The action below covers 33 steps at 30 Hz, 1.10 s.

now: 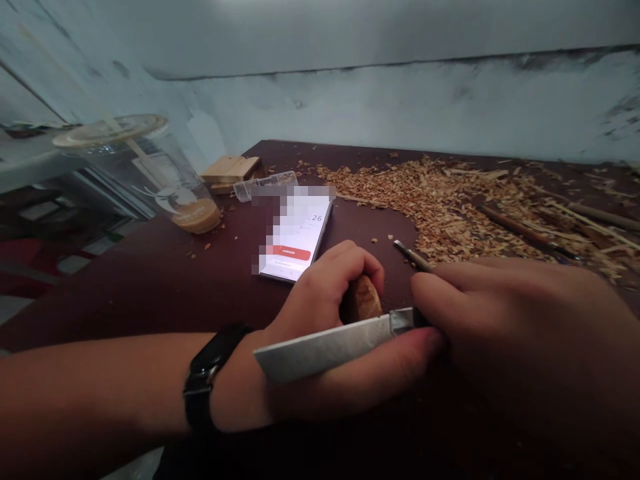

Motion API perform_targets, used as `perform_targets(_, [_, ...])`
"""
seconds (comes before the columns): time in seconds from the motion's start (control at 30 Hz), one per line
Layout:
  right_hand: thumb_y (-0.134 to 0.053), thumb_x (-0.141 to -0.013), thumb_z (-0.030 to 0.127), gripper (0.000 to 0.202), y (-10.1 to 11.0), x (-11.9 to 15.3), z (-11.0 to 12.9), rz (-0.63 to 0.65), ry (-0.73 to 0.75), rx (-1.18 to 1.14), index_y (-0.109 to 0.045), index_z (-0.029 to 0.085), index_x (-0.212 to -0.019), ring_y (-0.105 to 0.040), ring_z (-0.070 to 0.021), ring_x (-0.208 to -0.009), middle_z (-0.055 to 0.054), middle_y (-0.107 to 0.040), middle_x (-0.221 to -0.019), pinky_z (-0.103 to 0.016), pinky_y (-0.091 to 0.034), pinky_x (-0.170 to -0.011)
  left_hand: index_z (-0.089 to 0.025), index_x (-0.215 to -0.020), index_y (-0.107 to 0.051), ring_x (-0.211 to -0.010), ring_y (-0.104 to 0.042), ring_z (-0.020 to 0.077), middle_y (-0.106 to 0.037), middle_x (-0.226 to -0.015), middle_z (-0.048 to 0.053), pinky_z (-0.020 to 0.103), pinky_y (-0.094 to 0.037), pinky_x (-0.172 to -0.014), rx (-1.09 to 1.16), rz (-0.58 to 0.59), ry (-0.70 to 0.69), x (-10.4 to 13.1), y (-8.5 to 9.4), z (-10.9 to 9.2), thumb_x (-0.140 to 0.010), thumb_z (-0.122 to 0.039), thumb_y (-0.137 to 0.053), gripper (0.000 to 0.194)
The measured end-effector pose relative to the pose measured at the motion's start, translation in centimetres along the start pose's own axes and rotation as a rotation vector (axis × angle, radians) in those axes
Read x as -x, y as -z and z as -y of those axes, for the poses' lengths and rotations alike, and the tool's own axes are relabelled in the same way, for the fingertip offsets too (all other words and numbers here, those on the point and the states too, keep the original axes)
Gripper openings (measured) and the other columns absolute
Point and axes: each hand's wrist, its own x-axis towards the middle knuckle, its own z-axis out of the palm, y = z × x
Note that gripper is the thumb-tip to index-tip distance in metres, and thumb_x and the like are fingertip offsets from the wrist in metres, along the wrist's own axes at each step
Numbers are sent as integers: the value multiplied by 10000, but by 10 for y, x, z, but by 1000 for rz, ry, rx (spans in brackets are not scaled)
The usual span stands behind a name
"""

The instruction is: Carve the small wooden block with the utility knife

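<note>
My left hand (320, 293), with a black band on its wrist, is wrapped round a small brown piece of wood (366, 298) whose carved end shows between thumb and fingers. My right hand (505, 320) is closed on the handle of a knife (325, 348). Its flat, wide blade points left and lies across the near side of the wood, above my left thumb. Most of the handle is hidden by my right fingers. Just beyond my right hand, a thin metal-tipped tool (411, 255) rests on the dark table (220, 293).
A lit phone (295, 233) lies beyond my left hand. At the left stands a plastic cup (165, 180) with a straw, near a wood block (231, 168) and a clear plastic case (265, 186). Wood shavings (440, 200) and a brown-handled tool (520, 230) cover the right back, before a wall.
</note>
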Motion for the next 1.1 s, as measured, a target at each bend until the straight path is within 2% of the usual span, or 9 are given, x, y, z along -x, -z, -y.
perform_targets(0.13, [-556, -658, 58, 292, -3, 3, 2, -102, 22, 99, -376, 285, -622, -454, -189, -422, 16, -463, -543, -309, -210, -456, -232, -859, -467, -541, -358, 69, -440, -604, -97, 198, -279, -450, -37, -119, 36, -3, -2, -7, -752, -402, -904, 480])
perform_targets(0.23, [-538, -621, 46, 307, -2, 4, 4, -105, -34, 116, -352, 289, -610, -481, -199, -408, 8, -453, -528, -295, -221, -432, -221, -836, -503, -544, -355, 65, -444, -606, -94, 188, -286, -448, -38, -179, 111, -4, -2, -11, -697, -379, -935, 481])
perform_targets(0.4, [-558, -641, 78, 250, 2, 8, 5, 24, -56, 84, -414, 283, -638, -571, -247, -432, -20, -531, -563, -288, -266, -399, -215, -823, -505, -557, -379, 63, -470, -630, -98, 170, -331, -457, -15, -115, 173, -6, 3, -14, -643, -263, -962, 493])
perform_targets(0.53, [-560, -633, 82, 238, 1, 11, 8, -4, -25, 106, -436, 285, -637, -553, -247, -396, -19, -529, -530, -292, -274, -376, -213, -833, -516, -561, -393, 63, -483, -639, -97, 173, -335, -466, -40, -139, 179, -4, 5, -13, -629, -256, -968, 497])
perform_targets(0.67, [-570, -613, 66, 237, 2, 11, 10, -48, -76, 134, -470, 281, -598, -558, -241, -398, -17, -538, -502, -311, -308, -386, -223, -870, -531, -563, -409, 71, -500, -653, -89, 181, -331, -460, -49, -113, 181, -3, 7, -9, -674, -289, -940, 458])
perform_targets(0.8, [-588, -593, 92, 231, 4, 5, 7, -90, 13, 51, -463, 281, -547, -524, -223, -373, 1, -521, -473, -321, -281, -387, -233, -857, -483, -556, -373, 75, -450, -629, -98, 200, -290, -453, -111, -25, 103, -4, 10, -8, -688, -328, -931, 488])
perform_targets(0.93, [-561, -603, 79, 187, 5, -5, 2, -98, 134, 12, -523, 260, -569, -498, -204, -381, 10, -542, -491, -321, -257, -426, -227, -922, -507, -562, -395, 94, -484, -656, -77, 246, -307, -472, -265, 103, -35, -2, 11, -8, -797, -485, -832, 434])
perform_targets(1.03, [-550, -634, 81, 199, 5, -9, 0, -113, 187, 11, -496, 258, -563, -449, -185, -382, 10, -518, -495, -324, -222, -451, -220, -1144, -511, -679, -558, 142, -619, -842, -25, 282, -454, -585, -343, 10, -69, 1, 8, -5, -766, -512, -836, 577])
perform_targets(1.1, [-533, -672, 83, 208, 5, -10, 0, -125, 217, 8, -482, 257, -570, -421, -174, -389, 8, -506, -504, -328, -205, -469, -235, -1197, -490, -792, -623, 176, -662, -957, -1, 310, -510, -686, -364, -34, -65, 1, 6, -1, -740, -507, -859, 648])
